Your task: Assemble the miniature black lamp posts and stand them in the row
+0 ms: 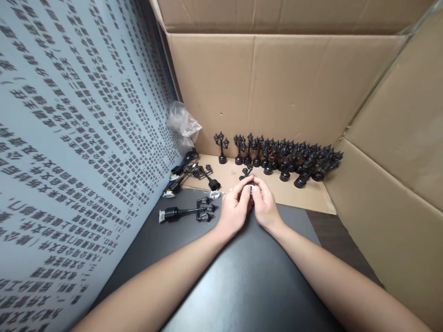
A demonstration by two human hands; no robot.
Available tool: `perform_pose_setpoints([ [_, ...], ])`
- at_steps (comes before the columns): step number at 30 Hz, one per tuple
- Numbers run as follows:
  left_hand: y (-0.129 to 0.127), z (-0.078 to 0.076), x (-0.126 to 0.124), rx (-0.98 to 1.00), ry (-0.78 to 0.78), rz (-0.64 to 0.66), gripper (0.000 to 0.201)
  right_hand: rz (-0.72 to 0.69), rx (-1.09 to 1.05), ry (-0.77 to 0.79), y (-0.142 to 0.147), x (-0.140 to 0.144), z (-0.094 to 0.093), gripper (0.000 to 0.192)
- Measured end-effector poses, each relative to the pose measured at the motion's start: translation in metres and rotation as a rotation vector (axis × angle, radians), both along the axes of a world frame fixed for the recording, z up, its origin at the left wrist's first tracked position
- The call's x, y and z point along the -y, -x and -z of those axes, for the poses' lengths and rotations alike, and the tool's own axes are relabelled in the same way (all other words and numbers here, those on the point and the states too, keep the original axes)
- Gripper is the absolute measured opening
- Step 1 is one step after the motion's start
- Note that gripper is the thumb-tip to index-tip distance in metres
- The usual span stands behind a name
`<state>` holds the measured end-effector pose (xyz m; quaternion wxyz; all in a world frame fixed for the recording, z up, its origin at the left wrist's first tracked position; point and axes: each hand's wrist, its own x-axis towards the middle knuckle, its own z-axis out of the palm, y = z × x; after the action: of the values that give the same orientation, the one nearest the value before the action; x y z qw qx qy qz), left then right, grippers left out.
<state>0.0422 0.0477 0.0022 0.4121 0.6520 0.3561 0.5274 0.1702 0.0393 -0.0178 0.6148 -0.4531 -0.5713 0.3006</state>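
My left hand [236, 205] and my right hand [266, 203] meet in front of me, both closed around one black miniature street lamp [247, 172]. Its lantern heads point away from me, beyond my fingertips. A bit of a white piece [252, 186] shows between my thumbs; the rest of the lamp's base is hidden by my fingers. Left of my hands, another black street lamp [187, 210] lies on its side on the dark grey mat, a white piece sticking out of its base. Near my left fingers rests a small white part [214, 194].
Several black lamps [285, 159] stand crowded along the back right on a cardboard sheet [311, 196]. More lamps [187, 177] lie at the back left beside a clear plastic bag [184, 123]. Cardboard walls [294, 78] and a printed grey panel [79, 115] enclose the workspace.
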Motion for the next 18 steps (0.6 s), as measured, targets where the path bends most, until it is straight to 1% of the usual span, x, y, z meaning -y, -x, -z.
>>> perform_pose_setpoints([
  [4, 0.0007, 0.0007, 0.0005, -0.007, 0.028, 0.012, 0.048, -0.021, -0.016, 0.047, 0.0002, -0.0007, 0.0020, 0.032],
  [11, 0.0009, 0.0043, -0.0015, -0.015, 0.023, -0.009, 0.041, -0.046, 0.002, 0.062, 0.0004, 0.0027, -0.0042, 0.024],
  [18, 0.0011, 0.0026, -0.0024, -0.009, 0.047, 0.000, 0.039, -0.030, 0.047, 0.055, 0.0006, 0.0037, -0.0056, 0.020],
])
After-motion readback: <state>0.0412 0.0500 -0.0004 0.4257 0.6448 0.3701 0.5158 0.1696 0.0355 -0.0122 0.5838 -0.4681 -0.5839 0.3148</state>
